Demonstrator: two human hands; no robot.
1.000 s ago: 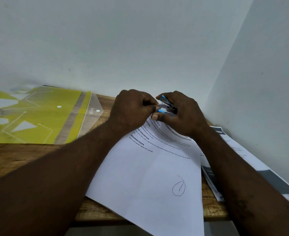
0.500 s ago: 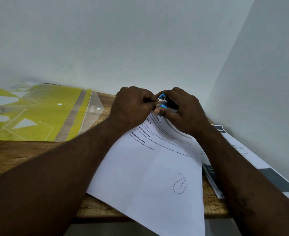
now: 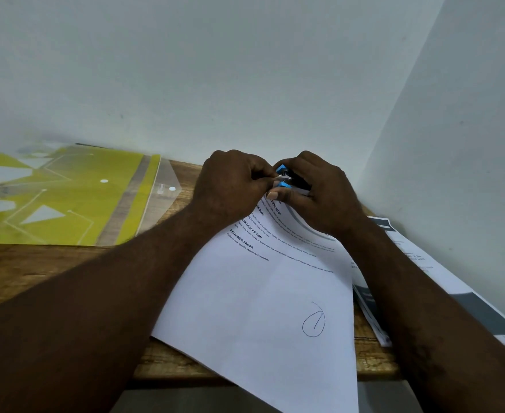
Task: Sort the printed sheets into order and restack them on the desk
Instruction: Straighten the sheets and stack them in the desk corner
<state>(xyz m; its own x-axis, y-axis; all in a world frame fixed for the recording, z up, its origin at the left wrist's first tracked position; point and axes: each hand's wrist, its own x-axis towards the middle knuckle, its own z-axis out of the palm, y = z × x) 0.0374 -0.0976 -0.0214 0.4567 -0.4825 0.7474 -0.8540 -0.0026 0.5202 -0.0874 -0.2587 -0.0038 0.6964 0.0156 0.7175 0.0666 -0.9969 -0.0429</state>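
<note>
- One yellow plastic folder (image 3: 66,198) lies flat at the far left of the wooden desk (image 3: 22,269), printed with pale shapes and thin lines; I count two white snap studs on it, and its left end runs out of view
- One clear flap sticks out from the folder's right edge, hard to make out against the wood
- Two bare forearms reach in from the bottom corners, covering much of the desk's near edge
- The left hand (image 3: 230,189) is curled into a loose fist, its fingertips pinching in at the front of a small tool (image 3: 284,177); what sits between those fingertips is hidden
- One top sheet (image 3: 260,293) lies slanted across the middle of the desk, its near corner hanging over the edge and cut off at the bottom; it carries several bold headings, lines of small type too fine to read, and one pen-drawn circle with a stroke inside
- The small tool is black with two blue tips and a bit of bright metal between them, held just above the top sheet's far corner; I cannot tell whether it is a stapler or a clip
- The right hand (image 3: 319,198) is wrapped round the tool, thumb stretched beneath it, hiding most of its body
- More printed sheets (image 3: 453,278) lie at the right along the wall, with dark bands; at least two show, partly under the right forearm, and their full number cannot be counted
</note>
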